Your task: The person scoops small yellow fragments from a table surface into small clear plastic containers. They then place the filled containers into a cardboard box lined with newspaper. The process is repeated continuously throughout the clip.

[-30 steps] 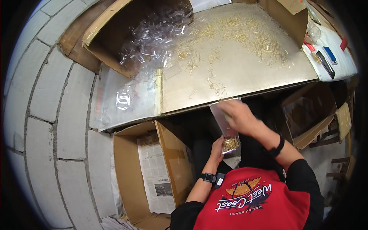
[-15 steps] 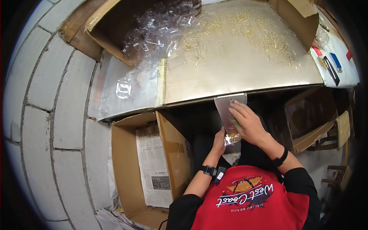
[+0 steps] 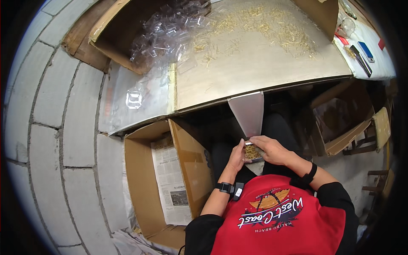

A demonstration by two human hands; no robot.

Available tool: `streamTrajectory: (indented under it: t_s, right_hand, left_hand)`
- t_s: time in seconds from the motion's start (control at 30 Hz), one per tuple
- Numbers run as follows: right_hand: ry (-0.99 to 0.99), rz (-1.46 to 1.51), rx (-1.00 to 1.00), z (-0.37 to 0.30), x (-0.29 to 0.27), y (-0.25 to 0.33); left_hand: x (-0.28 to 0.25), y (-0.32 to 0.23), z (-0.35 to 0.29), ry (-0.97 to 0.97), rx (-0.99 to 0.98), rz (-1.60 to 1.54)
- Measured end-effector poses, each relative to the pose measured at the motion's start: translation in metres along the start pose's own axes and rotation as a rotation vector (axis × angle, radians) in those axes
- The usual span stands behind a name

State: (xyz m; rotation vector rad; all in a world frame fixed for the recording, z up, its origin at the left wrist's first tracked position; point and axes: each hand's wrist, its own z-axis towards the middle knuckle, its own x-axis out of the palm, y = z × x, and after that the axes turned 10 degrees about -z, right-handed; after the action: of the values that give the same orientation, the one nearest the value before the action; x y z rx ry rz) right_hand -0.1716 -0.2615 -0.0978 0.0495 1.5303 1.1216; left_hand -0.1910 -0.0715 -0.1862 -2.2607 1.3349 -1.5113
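Just above my lap, a small clear plastic box (image 3: 252, 152) full of thin gold-coloured metal pins sits between my two hands. My left hand (image 3: 236, 158) is closed round its left side. My right hand (image 3: 272, 150) grips its right side, with fingers reaching over the far edge. Beyond the box, a pale sloping chute (image 3: 248, 111) runs down from the table's edge; no hand touches it. More gold pins (image 3: 272, 29) lie scattered on the metal tabletop (image 3: 238, 78).
A heap of clear plastic boxes (image 3: 165, 32) spills from a tipped carton (image 3: 111, 27) at the far left. An open cardboard box (image 3: 187, 170) lined with newspaper stands to my left. At right are another carton (image 3: 340, 119), a wooden stool (image 3: 379, 127) and a black-handled tool (image 3: 361, 61).
My right hand has left the chute and come down to the box. The box, in my left hand, has moved away from the chute's lower end. The view has shifted slightly.
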Motion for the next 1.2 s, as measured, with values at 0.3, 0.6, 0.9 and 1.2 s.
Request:
streamTrajectory:
  t_s: [0.3, 0.6, 0.9, 1.2]
  right_hand:
    - [-0.235, -0.014, -0.212, 0.014, -0.024, 0.033]
    - [-0.099, -0.357, -0.358, 0.009, -0.026, 0.055]
    - [-0.487, -0.02, -0.094, 0.017, -0.063, 0.051]
    - [-0.307, 0.909, 0.396, 0.012, -0.051, 0.019]
  left_hand:
    - [0.049, -0.051, -0.051, -0.046, 0.249, 0.014]
    - [0.062, -0.058, -0.052, -0.025, 0.423, 0.05]
    - [0.088, -0.096, -0.065, 0.13, 0.359, -0.063]
    - [0.102, -0.081, -0.067, 0.34, 0.249, 0.045]
